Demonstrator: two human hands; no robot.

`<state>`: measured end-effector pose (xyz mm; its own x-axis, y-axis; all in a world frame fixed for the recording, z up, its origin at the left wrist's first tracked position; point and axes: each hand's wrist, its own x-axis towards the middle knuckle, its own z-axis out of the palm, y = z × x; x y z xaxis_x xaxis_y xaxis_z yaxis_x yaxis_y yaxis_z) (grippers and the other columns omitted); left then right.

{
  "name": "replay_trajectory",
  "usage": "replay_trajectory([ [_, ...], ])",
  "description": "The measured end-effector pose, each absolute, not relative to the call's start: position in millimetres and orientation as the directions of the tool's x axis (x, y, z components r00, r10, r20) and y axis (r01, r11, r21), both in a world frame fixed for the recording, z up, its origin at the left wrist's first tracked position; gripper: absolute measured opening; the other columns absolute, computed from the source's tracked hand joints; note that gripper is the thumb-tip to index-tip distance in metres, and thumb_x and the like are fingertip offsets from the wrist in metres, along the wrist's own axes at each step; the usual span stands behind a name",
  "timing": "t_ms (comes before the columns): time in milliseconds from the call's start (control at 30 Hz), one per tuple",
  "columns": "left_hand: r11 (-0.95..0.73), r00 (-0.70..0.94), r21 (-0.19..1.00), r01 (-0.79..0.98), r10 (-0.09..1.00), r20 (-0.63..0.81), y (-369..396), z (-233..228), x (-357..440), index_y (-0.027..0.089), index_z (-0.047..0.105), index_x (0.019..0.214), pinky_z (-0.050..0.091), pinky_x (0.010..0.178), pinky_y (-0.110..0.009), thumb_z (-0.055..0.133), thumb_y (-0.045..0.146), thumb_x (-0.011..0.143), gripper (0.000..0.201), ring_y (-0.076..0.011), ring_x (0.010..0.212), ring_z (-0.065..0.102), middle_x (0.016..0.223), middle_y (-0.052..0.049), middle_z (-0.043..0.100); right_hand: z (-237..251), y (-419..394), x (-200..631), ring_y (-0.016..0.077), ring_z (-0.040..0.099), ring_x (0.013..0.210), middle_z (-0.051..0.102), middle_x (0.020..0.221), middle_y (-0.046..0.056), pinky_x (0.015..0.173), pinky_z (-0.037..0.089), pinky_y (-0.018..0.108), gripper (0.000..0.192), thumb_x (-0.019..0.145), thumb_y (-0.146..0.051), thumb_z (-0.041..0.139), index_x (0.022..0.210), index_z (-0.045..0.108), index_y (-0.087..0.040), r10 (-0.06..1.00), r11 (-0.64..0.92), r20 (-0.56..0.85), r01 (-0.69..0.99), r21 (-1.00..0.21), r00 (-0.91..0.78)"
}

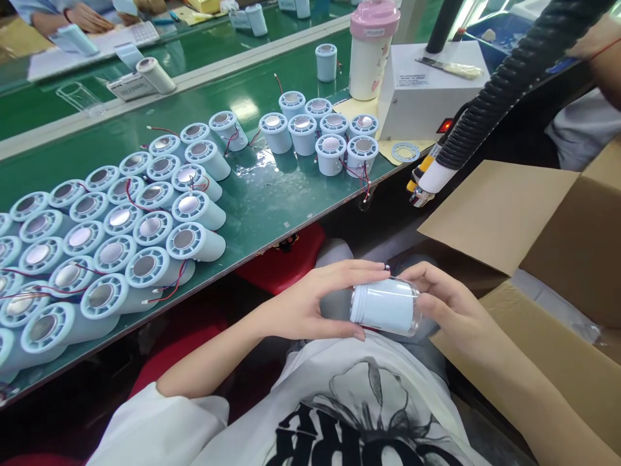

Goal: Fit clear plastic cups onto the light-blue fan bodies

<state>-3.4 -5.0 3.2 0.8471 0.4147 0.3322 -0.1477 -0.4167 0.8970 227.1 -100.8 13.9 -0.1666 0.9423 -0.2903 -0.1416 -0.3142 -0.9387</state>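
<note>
Above my lap, a light-blue cylinder (381, 304) lies sideways between my two hands with a clear plastic cup (416, 310) around it. My left hand (334, 298) clasps its left end, fingers along the top and thumb below. At the other end, my right hand (444, 301) grips the closed end of the clear cup between thumb and fingers. On the bench to the left stand rows of similar blue cylinders (150, 226) with round silver discs on top and thin red and dark wires. A smaller group of them (303, 133) stands further right.
A grey-white box (431, 84) with a lit red switch stands by a pink-lidded cup (373, 52). A black ribbed hose (509, 97) with a metal nozzle hangs above an opened carton (490, 207). Across the green bench (257, 194), another person's hands (90, 18) work.
</note>
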Motion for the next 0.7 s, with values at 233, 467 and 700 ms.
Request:
replay_trajectory([
  [233, -0.418, 0.845, 0.9, -0.125, 0.43, 0.317, -5.6, 4.0, -3.1, 0.029, 0.049, 0.145, 0.043, 0.113, -0.045, 0.084, 0.024, 0.073, 0.08, -0.0286, 0.134, 0.054, 0.147, -0.014, 0.054, 3.2, -97.7, 221.8, 0.0147, 0.065, 0.048, 0.064, 0.061, -0.001, 0.038, 0.048, 0.018, 0.044, 0.088, -0.062, 0.061, 0.083, 0.052, -0.02, 0.869, -0.49, -0.445, -0.24, -0.838, -0.218],
  [467, -0.292, 0.854, 0.948, -0.125, 0.455, 0.253, -8.0, 0.3, -4.1, 0.028, 0.047, 0.146, 0.048, 0.109, -0.04, 0.085, 0.017, 0.07, 0.085, -0.0275, 0.133, 0.054, 0.146, -0.014, 0.054, 0.1, -94.7, 214.9, 0.0131, 0.059, 0.038, 0.061, 0.05, -0.003, 0.029, 0.037, 0.014, 0.05, 0.086, -0.069, 0.056, 0.08, 0.049, -0.02, 0.822, -0.568, -0.514, -0.29, -0.77, -0.246],
  [700, -0.04, 0.845, 0.995, -0.089, 0.526, 0.097, -8.4, -3.8, -1.7, 0.028, 0.047, 0.147, 0.048, 0.11, -0.041, 0.081, 0.018, 0.076, 0.08, -0.0258, 0.128, 0.059, 0.146, -0.014, 0.054, -6.8, -90.4, 210.0, 0.0118, 0.054, 0.033, 0.069, 0.058, 0.002, 0.028, 0.033, 0.015, 0.043, 0.092, -0.064, 0.046, 0.091, 0.047, -0.022, 0.792, -0.61, -0.563, -0.308, -0.73, -0.235],
])
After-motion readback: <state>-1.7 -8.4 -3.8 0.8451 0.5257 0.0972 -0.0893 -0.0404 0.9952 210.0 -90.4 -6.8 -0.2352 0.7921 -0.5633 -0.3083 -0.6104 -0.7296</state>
